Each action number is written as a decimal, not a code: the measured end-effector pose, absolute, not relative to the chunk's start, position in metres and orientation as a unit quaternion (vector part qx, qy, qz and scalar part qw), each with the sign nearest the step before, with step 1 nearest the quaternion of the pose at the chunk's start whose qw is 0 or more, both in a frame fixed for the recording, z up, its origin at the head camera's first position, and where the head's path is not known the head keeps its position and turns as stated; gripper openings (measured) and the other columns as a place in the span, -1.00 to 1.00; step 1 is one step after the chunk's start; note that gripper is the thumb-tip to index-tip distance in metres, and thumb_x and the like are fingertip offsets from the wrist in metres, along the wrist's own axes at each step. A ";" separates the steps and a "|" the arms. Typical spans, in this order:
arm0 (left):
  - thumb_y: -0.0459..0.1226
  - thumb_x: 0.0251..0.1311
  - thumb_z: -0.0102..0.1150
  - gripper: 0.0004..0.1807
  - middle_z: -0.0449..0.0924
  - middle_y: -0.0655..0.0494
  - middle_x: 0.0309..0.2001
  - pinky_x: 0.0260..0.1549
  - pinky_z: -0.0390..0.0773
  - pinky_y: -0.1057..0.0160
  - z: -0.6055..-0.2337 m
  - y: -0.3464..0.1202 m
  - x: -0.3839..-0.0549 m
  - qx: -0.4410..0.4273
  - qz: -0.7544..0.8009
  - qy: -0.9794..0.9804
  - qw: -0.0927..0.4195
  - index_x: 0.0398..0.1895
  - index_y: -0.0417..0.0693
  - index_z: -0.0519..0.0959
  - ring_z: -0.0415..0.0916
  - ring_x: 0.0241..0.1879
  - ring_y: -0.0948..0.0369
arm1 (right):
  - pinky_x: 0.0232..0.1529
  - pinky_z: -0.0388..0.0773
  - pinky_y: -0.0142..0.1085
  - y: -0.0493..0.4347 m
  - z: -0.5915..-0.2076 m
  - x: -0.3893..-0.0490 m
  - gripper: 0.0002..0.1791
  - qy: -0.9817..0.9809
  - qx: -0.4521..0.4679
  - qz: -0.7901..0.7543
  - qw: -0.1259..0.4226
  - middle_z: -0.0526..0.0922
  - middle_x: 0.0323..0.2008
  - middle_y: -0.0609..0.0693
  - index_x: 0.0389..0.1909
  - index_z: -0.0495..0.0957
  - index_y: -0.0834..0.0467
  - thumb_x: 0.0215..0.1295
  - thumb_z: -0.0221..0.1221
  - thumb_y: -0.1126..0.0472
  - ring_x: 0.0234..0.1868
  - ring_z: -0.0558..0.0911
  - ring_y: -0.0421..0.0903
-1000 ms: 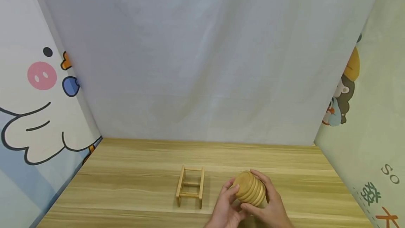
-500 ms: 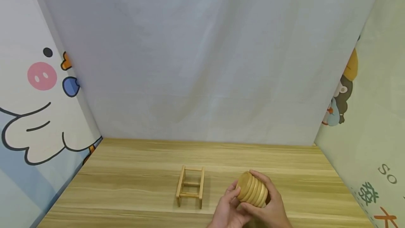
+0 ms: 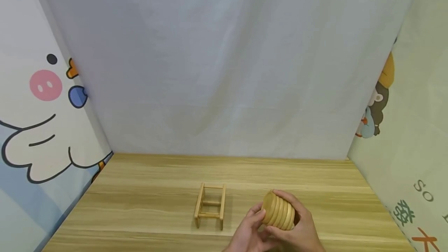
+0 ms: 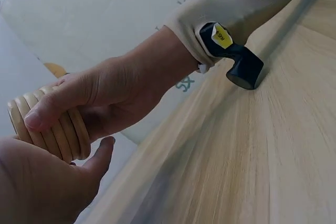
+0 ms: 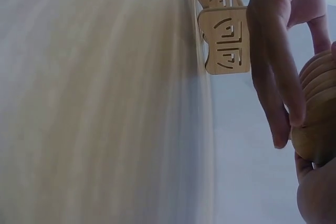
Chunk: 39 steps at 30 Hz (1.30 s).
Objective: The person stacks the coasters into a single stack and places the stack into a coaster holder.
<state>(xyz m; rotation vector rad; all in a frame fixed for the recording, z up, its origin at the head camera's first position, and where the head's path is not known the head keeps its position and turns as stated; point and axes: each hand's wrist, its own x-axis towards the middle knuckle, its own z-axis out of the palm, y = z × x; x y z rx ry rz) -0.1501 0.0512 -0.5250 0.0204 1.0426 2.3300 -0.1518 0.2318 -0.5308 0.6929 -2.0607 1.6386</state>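
Observation:
A stack of several round wooden coasters (image 3: 280, 214) is held between both hands, tilted on its side with one flat face toward the left. My right hand (image 3: 301, 226) grips it from the right, thumb below and fingers over the top edge. At the stack's left end, my left hand (image 3: 247, 231) holds the outer coaster with its thumb on the near side. In the left wrist view the right hand (image 4: 126, 87) wraps the ridged coasters (image 4: 62, 136). The left hand's fingers (image 5: 283, 72) reach down beside the stack in the right wrist view.
A small wooden rack (image 3: 222, 205) stands on the wood-grain table (image 3: 147, 197), left of the hands. Its side panel (image 5: 227, 45) has cut-out patterns. A pale curtain (image 3: 224, 69) hangs behind the table, with cartoon-printed panels at both sides.
The stack has turned in my hands, so its flat face points more to the left and more of the rims show. Both hands have shifted slightly with it. The rack stays put.

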 end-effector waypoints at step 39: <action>-0.07 0.35 0.59 -0.43 0.83 -0.07 0.10 0.06 0.80 0.01 -0.504 0.031 -0.162 0.083 0.737 0.665 0.092 0.29 -0.22 0.75 0.81 0.06 -0.02 | -0.13 0.82 -0.20 0.229 -0.527 -0.150 -0.09 -0.771 0.247 0.558 0.182 0.64 0.34 -0.05 0.49 0.58 0.11 0.07 0.68 0.45 0.12 0.69 -0.22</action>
